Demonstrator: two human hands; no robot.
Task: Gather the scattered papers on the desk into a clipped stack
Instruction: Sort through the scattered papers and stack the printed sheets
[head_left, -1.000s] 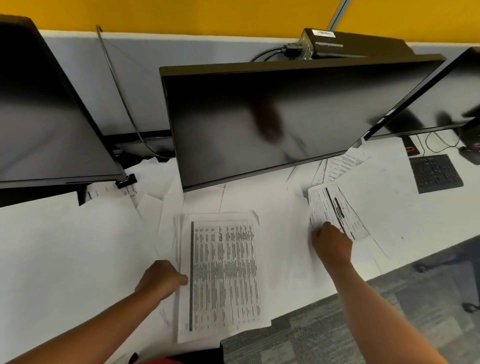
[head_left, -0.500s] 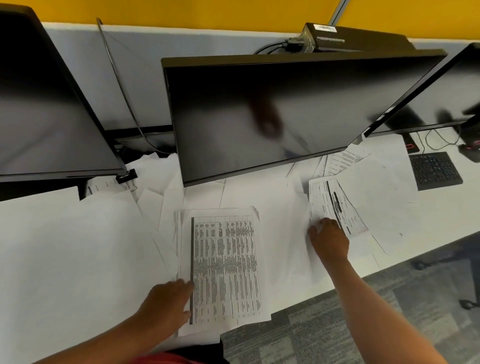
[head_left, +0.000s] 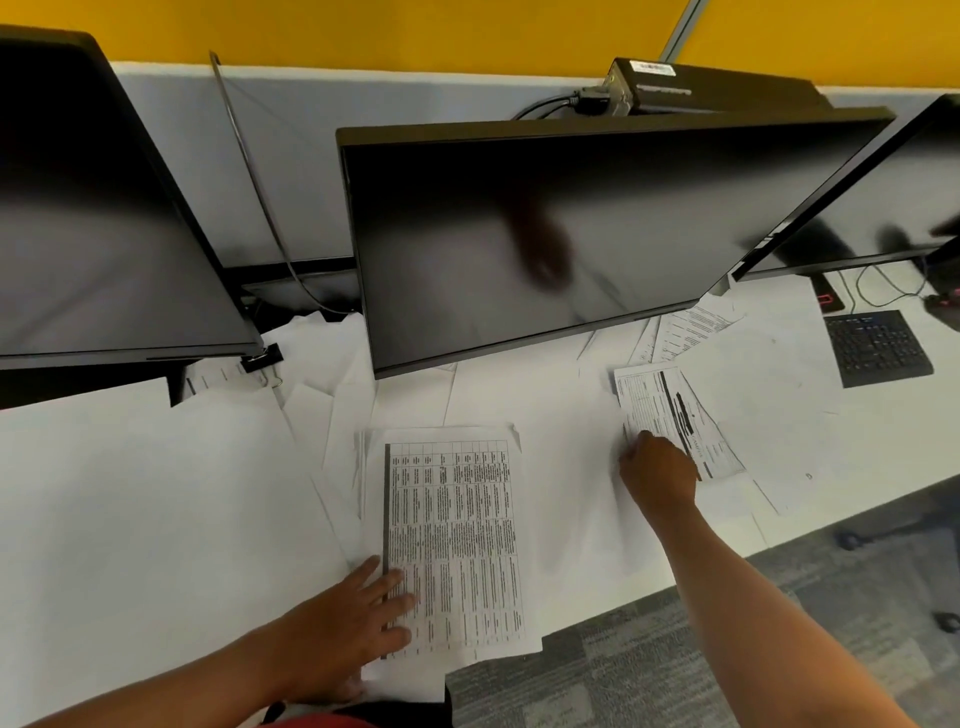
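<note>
Fingers, left (head_left: 397, 603): lying straight and spread, pressing flat on the lower left corner of the stack (head_left: 449, 540) in front of me.
Left hand (head_left: 343, 631): resting on the stack's left edge, holding nothing in a grip.
Fingers, right (head_left: 636, 449): curling down onto the near end of the printed sheet (head_left: 670, 415); I am pinching its lower left edge, though the tips are hiding under my knuckles.
Right hand (head_left: 657, 470): reaching out well apart from the left one, sitting on the sheet's near corner.
Stack: lying on the surface (head_left: 852, 436) just below the middle monitor (head_left: 587, 228), its top page showing a dense table, its bottom edge hanging over the surface's front rim.
Printed sheet: lying tilted, to the right of the stack, on top of blank pages.
Loose papers (head_left: 156, 509): spreading white across the left half and under the monitor.
Binder clip (head_left: 262, 357): sitting at the left monitor's (head_left: 98, 218) lower right corner, on a sheet.
Keyboard (head_left: 878, 348): sitting far right.
</note>
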